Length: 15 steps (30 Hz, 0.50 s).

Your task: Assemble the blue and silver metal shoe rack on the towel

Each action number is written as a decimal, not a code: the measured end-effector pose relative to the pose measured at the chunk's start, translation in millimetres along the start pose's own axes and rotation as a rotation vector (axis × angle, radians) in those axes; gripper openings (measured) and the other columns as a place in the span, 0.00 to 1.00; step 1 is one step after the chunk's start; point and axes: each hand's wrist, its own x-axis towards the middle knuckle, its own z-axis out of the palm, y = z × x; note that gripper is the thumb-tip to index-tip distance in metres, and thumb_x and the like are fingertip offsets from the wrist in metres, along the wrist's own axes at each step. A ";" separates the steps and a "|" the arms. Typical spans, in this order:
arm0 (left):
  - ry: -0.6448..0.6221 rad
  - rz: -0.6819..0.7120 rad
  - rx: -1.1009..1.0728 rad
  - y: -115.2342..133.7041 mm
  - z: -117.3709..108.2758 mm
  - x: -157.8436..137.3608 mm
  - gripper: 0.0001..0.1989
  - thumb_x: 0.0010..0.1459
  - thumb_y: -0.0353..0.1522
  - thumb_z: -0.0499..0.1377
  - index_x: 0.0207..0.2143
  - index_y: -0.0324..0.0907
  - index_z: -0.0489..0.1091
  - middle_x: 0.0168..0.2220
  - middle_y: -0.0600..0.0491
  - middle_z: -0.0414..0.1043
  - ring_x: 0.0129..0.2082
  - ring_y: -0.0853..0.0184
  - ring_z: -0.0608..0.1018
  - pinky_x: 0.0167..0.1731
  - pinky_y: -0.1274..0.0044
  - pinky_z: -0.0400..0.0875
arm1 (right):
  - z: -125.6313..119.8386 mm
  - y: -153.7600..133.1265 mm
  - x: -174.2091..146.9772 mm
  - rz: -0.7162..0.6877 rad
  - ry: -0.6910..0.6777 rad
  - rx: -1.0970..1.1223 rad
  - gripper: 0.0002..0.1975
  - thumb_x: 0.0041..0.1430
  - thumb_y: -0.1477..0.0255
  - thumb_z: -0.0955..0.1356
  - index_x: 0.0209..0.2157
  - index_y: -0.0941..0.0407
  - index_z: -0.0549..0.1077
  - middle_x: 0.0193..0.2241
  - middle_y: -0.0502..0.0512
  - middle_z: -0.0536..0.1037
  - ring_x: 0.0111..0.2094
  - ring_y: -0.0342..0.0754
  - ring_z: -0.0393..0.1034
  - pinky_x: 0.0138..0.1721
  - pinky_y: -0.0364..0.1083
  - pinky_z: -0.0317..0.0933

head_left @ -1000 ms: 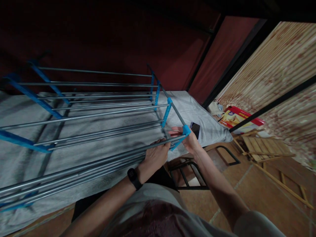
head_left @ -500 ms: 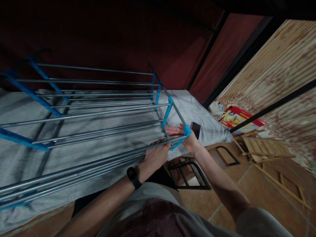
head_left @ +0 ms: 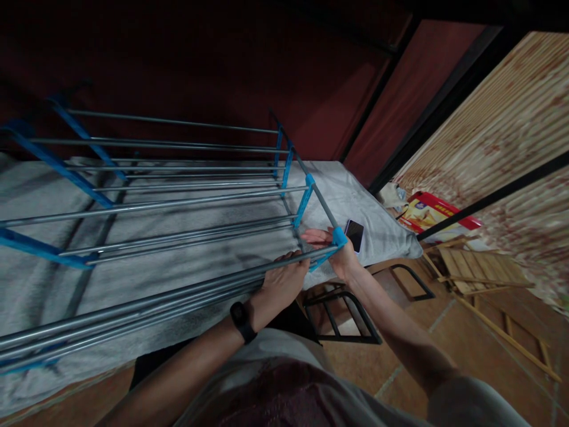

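Note:
A rack (head_left: 186,202) of grey metal tubes and blue plastic brackets, much like a clothes drying rack, stands on a grey cloth. At its near right end, my left hand (head_left: 287,280) is closed around the front tubes, its fingers partly hidden behind the top one. My right hand (head_left: 343,260) is at the blue corner joint (head_left: 339,236), palm against it from outside. Its fingers stretch out flat to the left, behind the corner, and hold nothing I can see. A dark wristband (head_left: 242,322) is on my left wrist.
The grey cloth (head_left: 340,190) covers the table. A phone (head_left: 355,235) lies on it just beyond my right hand. Black metal frames (head_left: 351,320) stand below the table edge. On the right are a folded wooden chair (head_left: 482,271) and a red and yellow box (head_left: 438,212).
Both hands keep nearly the same place at the rack's corner. The whole view has shifted very slightly; the rack has not visibly moved on the cloth.

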 end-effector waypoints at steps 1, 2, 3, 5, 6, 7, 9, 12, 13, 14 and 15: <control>0.003 -0.002 0.004 0.0 0.4 -0.2 0.18 0.63 0.23 0.48 0.53 0.43 0.66 0.49 0.45 0.74 0.47 0.59 0.77 0.47 0.68 0.73 | 0.5 0.9 -0.1 -0.005 0.006 0.005 0.26 0.62 0.54 0.60 0.41 0.59 0.80 0.45 0.60 0.80 0.47 0.56 0.73 0.53 0.52 0.61; 0.004 -0.003 0.005 0.0 1.0 -0.4 0.18 0.63 0.24 0.48 0.54 0.43 0.66 0.49 0.45 0.74 0.47 0.59 0.78 0.47 0.68 0.74 | 1.2 1.6 -0.2 -0.010 0.014 0.010 0.26 0.61 0.54 0.61 0.41 0.59 0.80 0.45 0.60 0.80 0.47 0.56 0.73 0.53 0.52 0.61; 0.004 -0.001 0.005 -0.2 1.8 -0.8 0.19 0.63 0.24 0.48 0.54 0.42 0.65 0.50 0.44 0.73 0.48 0.59 0.77 0.47 0.68 0.74 | 2.0 2.0 -0.3 -0.013 0.024 0.015 0.26 0.61 0.53 0.61 0.41 0.59 0.80 0.45 0.61 0.80 0.47 0.57 0.73 0.54 0.52 0.61; 0.002 0.006 0.003 -0.6 3.4 -1.7 0.20 0.63 0.23 0.49 0.56 0.42 0.64 0.51 0.44 0.72 0.50 0.59 0.76 0.49 0.68 0.73 | 4.2 2.1 -0.6 -0.015 0.043 0.020 0.27 0.59 0.52 0.62 0.40 0.59 0.80 0.45 0.61 0.80 0.47 0.57 0.73 0.54 0.53 0.61; -0.001 0.009 0.000 -0.7 4.0 -2.2 0.20 0.63 0.23 0.49 0.56 0.42 0.64 0.52 0.44 0.72 0.51 0.59 0.76 0.50 0.69 0.72 | 5.3 1.8 -0.8 -0.017 0.052 0.020 0.27 0.59 0.52 0.62 0.40 0.58 0.80 0.44 0.61 0.80 0.47 0.58 0.73 0.54 0.53 0.61; -0.004 0.010 -0.002 -0.7 4.3 -2.8 0.20 0.62 0.22 0.49 0.56 0.42 0.64 0.52 0.44 0.72 0.52 0.59 0.75 0.50 0.69 0.72 | 6.3 1.4 -1.0 -0.016 0.058 0.017 0.26 0.59 0.52 0.62 0.39 0.58 0.80 0.44 0.60 0.81 0.46 0.58 0.73 0.53 0.54 0.61; -0.011 0.003 0.000 -0.3 3.7 -3.5 0.20 0.62 0.22 0.49 0.55 0.42 0.65 0.52 0.44 0.72 0.52 0.59 0.75 0.50 0.69 0.72 | 7.6 0.6 -1.3 -0.012 0.062 0.006 0.26 0.58 0.52 0.62 0.38 0.58 0.81 0.43 0.60 0.81 0.47 0.58 0.73 0.54 0.54 0.61; -0.016 -0.005 0.005 0.2 1.1 -3.3 0.19 0.63 0.23 0.48 0.54 0.42 0.66 0.51 0.44 0.72 0.51 0.58 0.76 0.48 0.68 0.73 | 7.1 0.0 -1.1 -0.015 0.060 -0.008 0.26 0.59 0.52 0.62 0.39 0.57 0.81 0.44 0.59 0.81 0.48 0.58 0.72 0.54 0.53 0.61; -0.018 -0.004 0.002 0.1 0.3 -2.7 0.18 0.63 0.23 0.48 0.53 0.42 0.66 0.51 0.44 0.72 0.50 0.58 0.76 0.48 0.67 0.73 | 6.5 0.0 -0.9 -0.013 0.054 -0.011 0.26 0.59 0.51 0.62 0.39 0.57 0.81 0.44 0.59 0.81 0.48 0.58 0.72 0.54 0.53 0.61; -0.017 -0.003 -0.003 -0.2 -0.3 -2.1 0.18 0.63 0.24 0.48 0.53 0.42 0.66 0.50 0.44 0.73 0.49 0.58 0.77 0.48 0.67 0.72 | 5.6 0.1 -0.5 -0.008 0.045 -0.015 0.26 0.59 0.51 0.62 0.39 0.57 0.81 0.44 0.59 0.81 0.48 0.58 0.73 0.54 0.54 0.61; -0.014 -0.001 -0.011 -0.5 -0.6 -1.4 0.18 0.64 0.24 0.48 0.54 0.43 0.66 0.50 0.44 0.73 0.49 0.58 0.77 0.48 0.67 0.72 | 4.7 0.3 -0.2 -0.004 0.039 -0.018 0.26 0.59 0.52 0.62 0.40 0.57 0.81 0.44 0.59 0.81 0.47 0.57 0.73 0.54 0.54 0.61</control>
